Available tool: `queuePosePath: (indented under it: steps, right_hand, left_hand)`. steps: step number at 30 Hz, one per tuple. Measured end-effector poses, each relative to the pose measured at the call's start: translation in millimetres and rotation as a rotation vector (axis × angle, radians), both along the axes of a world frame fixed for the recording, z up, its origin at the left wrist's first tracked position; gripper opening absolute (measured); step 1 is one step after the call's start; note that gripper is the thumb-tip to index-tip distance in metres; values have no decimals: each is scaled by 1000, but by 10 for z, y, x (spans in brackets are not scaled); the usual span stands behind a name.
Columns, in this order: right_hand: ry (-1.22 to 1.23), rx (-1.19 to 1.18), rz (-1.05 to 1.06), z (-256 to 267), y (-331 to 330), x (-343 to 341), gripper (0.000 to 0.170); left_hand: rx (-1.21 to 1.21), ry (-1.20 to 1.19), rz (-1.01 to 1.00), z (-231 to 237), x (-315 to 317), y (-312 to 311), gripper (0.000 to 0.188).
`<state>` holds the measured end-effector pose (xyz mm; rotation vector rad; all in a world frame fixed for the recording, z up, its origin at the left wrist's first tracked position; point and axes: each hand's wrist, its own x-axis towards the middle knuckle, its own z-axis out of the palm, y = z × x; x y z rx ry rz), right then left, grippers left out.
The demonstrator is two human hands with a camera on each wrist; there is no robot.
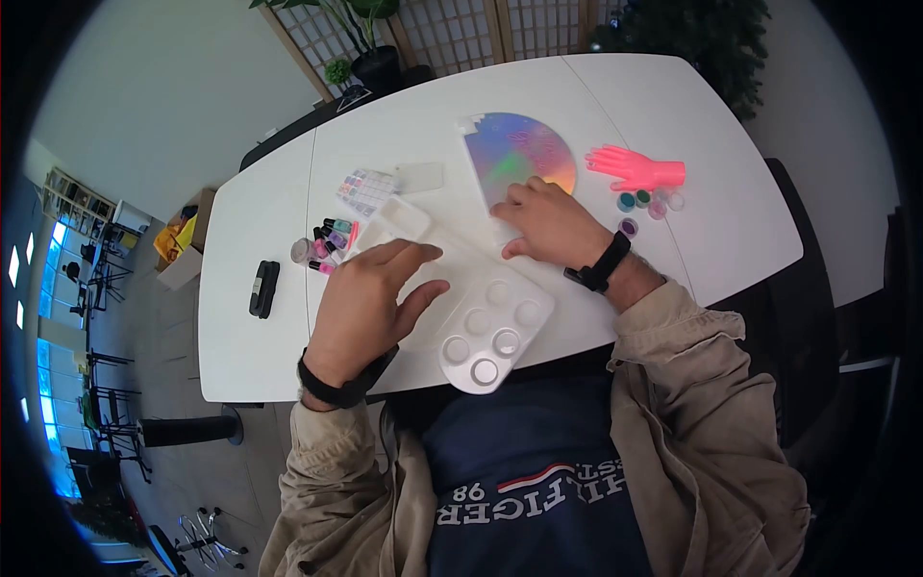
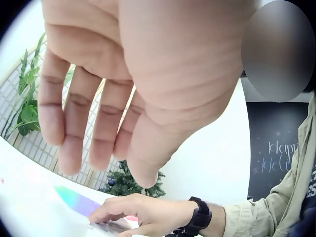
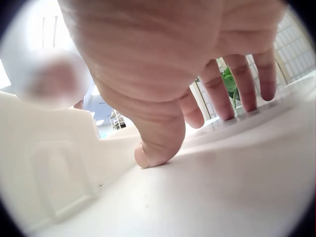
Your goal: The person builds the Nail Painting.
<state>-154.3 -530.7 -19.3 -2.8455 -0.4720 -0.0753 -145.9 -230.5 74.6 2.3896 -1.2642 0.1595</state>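
Note:
My left hand hovers over the near left part of the table, fingers loosely bent and nothing held; the left wrist view shows its fingers hanging apart. My right hand reaches over the lower end of a half-round rainbow holographic board with pink lettering. Its fingertips rest at the board's edge, and in the right wrist view the thumb comes down onto the white surface. Between the hands and my body lies a white palette with several round wells, tilted across the table's near edge.
A white rectangular tray, a sheet of small squares and nail polish bottles sit beyond my left hand. Farther left lies a black stapler-like object. Right of the board are a pink model hand and small glitter jars.

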Motion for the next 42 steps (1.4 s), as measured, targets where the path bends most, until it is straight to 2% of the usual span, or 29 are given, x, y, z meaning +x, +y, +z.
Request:
queuePosePath:
  steps: [1, 7, 10, 15, 22, 25, 27, 29, 30, 32, 34, 35, 38, 39, 42]
  right_hand:
    - [35, 3, -5, 77, 9, -28, 64]
    - [-170, 54, 73, -150, -90, -52, 57]
    - [-1, -19, 93, -111, -117, 13, 51]
    - [55, -132, 81, 1, -1, -41, 31]
    - [5, -170, 82, 176, 58, -113, 30]
    - [-395, -168, 137, 91, -13, -57, 21]
    - [-464, -105, 50, 188, -61, -39, 20]
    - [-613, -114, -57, 521, -48, -126, 21]
    - [-704, -33, -54, 675, -49, -179, 20]
    - [-872, 136, -51, 926, -51, -286, 18]
    - [-967, 179, 19, 1100, -32, -403, 17]
    - [-1015, 202, 64, 1155, -1, -458, 17]
    - [-1104, 221, 193, 1306, 125, -646, 14]
    - [-1143, 228, 236, 1313, 170, -658, 15]
    - [-1163, 231, 326, 1333, 280, -746, 14]
  left_hand:
    - [-29, -4, -6, 48, -16, -8, 33]
    - [-285, -115, 44, 426, 26, 59, 29]
    - [-384, -259, 29, 636, 145, 111, 30]
    - [-556, -251, 2, 771, 244, 6, 27]
    - [-402, -245, -18, 754, 182, -97, 20]
    - [-422, -228, -11, 711, 198, -132, 18]
    - [-453, -197, -8, 667, 206, -149, 15]
    - [-465, -126, 10, 639, 181, -170, 15]
    - [-472, -88, 21, 620, 172, -166, 16]
    - [-504, 31, 75, 558, 190, -140, 21]
    - [-591, 136, 132, 485, 276, -119, 27]
    - [-575, 216, 181, 471, 313, -87, 43]
    - [-752, 392, 268, 411, 400, -107, 62]
    - [-740, 461, 263, 451, 379, -106, 75]
    - [-993, 596, 100, 428, 419, -105, 77]
